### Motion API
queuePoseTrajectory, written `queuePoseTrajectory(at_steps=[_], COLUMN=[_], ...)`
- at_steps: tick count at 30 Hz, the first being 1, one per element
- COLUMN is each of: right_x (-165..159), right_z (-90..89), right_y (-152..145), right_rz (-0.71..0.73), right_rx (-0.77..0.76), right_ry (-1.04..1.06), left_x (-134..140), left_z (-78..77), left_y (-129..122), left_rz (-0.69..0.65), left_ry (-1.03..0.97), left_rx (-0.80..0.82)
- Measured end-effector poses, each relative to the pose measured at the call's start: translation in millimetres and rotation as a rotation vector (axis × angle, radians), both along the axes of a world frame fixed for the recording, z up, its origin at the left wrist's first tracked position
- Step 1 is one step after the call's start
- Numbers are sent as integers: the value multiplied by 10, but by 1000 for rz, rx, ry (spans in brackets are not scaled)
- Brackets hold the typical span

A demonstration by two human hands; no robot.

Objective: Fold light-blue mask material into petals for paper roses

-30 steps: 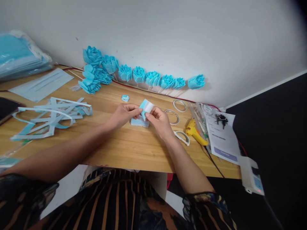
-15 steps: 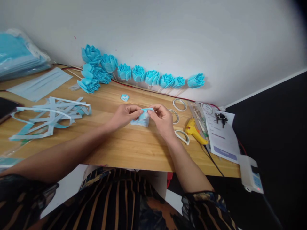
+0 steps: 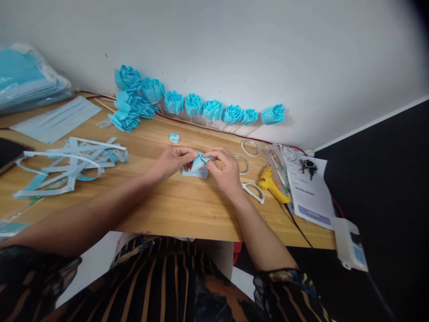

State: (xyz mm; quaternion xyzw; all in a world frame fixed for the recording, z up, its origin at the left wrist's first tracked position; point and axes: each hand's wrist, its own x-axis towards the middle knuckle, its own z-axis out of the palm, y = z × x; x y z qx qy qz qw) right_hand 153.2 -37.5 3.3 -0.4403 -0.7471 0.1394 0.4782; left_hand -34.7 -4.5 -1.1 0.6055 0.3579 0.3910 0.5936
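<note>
Between my two hands is a small blue-and-white fabric piece (image 3: 197, 164), being folded at its upper edge. The thumb and fingers of my left hand (image 3: 174, 162) pinch its left side. On the right, my right hand (image 3: 224, 167) pinches the other corner. Just beneath it a stack of pale blue pieces (image 3: 196, 172) lies on the table, partly hidden by the hands and the held piece. A folded blue piece (image 3: 174, 137) with a white mark lies apart, behind my left hand.
Blue fabric flowers (image 3: 193, 104) on sticks lean along the wall. Cut strips (image 3: 72, 163) lie in a heap at left, near a flat pale sheet (image 3: 56, 120) and a plastic-wrapped stack (image 3: 30, 80). At right are tape rolls (image 3: 250, 147), a yellow glue gun (image 3: 273, 185), keys (image 3: 308, 167) and a printed paper (image 3: 310, 197).
The held piece has been folded over, so it looks narrower and more pointed, with more white showing. My right fingers have shifted slightly left along its top edge.
</note>
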Motion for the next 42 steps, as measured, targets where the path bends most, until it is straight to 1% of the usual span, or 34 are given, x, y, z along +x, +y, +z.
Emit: queuePoseTrajectory(at_steps=[4, 9, 12, 14, 16, 20, 26, 32, 35, 39, 42], right_x=[-2, -6, -10, -12, -10, 3, -2, -11, 6, 28, 41], right_z=[-6, -14, 25, 64, 92, 75, 15, 11, -14, -39, -36], right_y=[-5, -2, -26, -54, -77, -69, -25, -30, -14, 23, 46], right_rz=[-13, -1, 45, 93, 107, 42, 94, 120, 129, 76, 39], right_rx=[-17, -30, -52, -107, -194, -350, -530, -629, -639, -557, -504], right_ry=[-7, -13, -36, -28, 38, 196, 224, 246, 248, 302, 327], left_x=[-2, 10, 18, 21, 21, 20, 27, 36, 40, 57, 86], left_z=[8, 7, -1, -10, -18, -11, 33, 56, 55, 19, -17], left_y=[-1, -7, -4, 0, 4, -5, -29, -49, -54, -50, -53], left_rz=[-9, 13, 38, 61, 77, 84, 93, 64, 69, 89, 65], left_ry=[5, 9, 11, 15, 14, 13, 41, 45, 48, 37, 37], left_rx=[13, 8, 14, 18, 24, 41, 59, 93, 99, 66, 57])
